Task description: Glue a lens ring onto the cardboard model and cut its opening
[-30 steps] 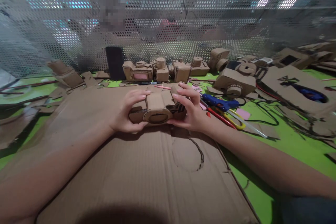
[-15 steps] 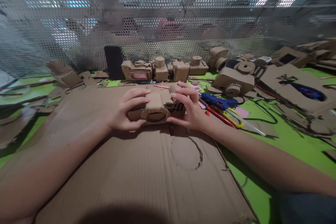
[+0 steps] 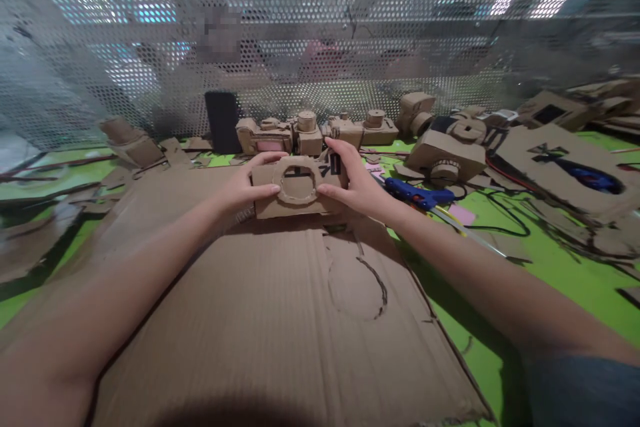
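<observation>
2 bare hands have hold of a small cardboard box [image 3: 300,211] over the far part of the big cardboard sheet [image 3: 240,327], its front turned to the wearer. As I judge it, the piece is well along: the body has its shape, and a raised ring [image 3: 299,200] stands out on the front around an opening. Black marks show by its right end, and the edges look rough. What finishing is left, if any, I can't tell from where I stand.

Both forearms reach in from the near corners, slanting towards each other over the sheet. The left hand [image 3: 244,188] is clasped on the box's left end, thumb on the front beside the ring, fingers over the top. The right hand [image 3: 359,183] grips the other end, its thumb flat near the ring and its index finger stretched up over the top edge.

A black curve [image 3: 385,285] is drawn on the right part of the sheet. A blue glue gun [image 3: 419,195] lies off the sheet's right side, and several cardboard models [image 3: 309,141] stand beyond its far edge.
</observation>
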{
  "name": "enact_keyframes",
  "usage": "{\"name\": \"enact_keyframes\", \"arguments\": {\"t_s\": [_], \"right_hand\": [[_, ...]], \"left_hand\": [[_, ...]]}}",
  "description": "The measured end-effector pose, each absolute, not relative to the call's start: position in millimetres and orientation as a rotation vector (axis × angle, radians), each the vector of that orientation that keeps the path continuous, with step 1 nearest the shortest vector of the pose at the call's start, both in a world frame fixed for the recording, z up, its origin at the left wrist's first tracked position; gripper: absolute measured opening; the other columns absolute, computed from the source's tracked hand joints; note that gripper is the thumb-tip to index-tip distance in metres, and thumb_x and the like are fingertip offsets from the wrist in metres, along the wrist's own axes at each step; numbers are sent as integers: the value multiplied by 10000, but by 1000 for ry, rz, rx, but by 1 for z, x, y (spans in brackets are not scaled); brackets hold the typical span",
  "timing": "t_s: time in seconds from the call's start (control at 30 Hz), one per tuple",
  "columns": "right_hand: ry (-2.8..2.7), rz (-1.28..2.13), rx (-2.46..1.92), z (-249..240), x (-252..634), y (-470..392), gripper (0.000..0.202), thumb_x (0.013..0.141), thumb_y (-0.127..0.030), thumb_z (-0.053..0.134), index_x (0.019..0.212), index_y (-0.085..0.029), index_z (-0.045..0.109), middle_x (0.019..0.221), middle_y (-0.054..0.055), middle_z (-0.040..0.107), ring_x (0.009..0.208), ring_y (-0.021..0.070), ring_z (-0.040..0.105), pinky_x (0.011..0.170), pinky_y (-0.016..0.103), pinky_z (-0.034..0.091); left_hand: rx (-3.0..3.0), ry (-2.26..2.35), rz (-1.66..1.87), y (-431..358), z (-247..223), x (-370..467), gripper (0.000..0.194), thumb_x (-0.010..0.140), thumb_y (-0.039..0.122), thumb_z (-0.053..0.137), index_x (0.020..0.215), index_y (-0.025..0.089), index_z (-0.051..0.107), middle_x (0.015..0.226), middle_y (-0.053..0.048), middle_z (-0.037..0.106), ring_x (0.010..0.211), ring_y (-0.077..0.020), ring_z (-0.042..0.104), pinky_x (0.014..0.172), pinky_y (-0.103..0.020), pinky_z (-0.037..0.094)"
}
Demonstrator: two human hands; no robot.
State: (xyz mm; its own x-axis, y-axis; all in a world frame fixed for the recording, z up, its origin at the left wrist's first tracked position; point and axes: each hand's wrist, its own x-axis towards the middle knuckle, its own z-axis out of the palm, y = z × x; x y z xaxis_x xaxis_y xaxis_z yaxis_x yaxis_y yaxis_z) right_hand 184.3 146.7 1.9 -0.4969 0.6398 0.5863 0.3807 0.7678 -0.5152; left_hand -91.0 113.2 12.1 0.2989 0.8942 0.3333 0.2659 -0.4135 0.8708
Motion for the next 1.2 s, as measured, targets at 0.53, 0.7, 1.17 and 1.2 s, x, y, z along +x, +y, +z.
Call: {"name": "enact_keyframes", "arguments": {"t_s": [0.53,0.7,1.17,1.2], "right_hand": [[-2145,421,-758,-1,185,148,919,822,-771,641,1519,-227,390,1597,205,410,1510,362,378,1259,631,281],[-2150,418,-751,-1,185,148,914,825,-782,625,1525,-241,395,1591,193,409,1507,363,375,1259,641,279],[-2152,409,-760,1,186,143,907,834,-779,612,1516,-212,420,1580,193,414,1506,364,366,1269,589,273],[-2157,410,-764,1,185,143,908,837,-779,608,1516,-207,417,1583,197,409,1509,359,365,1270,584,276]], "left_hand": [[1798,1056,1135,114,11,-89,686,641,500,874,1254,278,661,1407,-96,635,1348,-389,571,1187,-575,438],[1843,1057,1085,111,14,-91,762,611,503,906,1287,271,642,1411,-105,639,1316,-396,596,1134,-562,493],[1934,1062,1113,107,15,-89,729,661,499,901,1301,273,636,1474,-108,606,1370,-383,560,1173,-551,447],[1928,1055,1106,107,15,-89,725,668,495,896,1303,267,631,1429,-110,637,1322,-375,599,1136,-545,483]]}}
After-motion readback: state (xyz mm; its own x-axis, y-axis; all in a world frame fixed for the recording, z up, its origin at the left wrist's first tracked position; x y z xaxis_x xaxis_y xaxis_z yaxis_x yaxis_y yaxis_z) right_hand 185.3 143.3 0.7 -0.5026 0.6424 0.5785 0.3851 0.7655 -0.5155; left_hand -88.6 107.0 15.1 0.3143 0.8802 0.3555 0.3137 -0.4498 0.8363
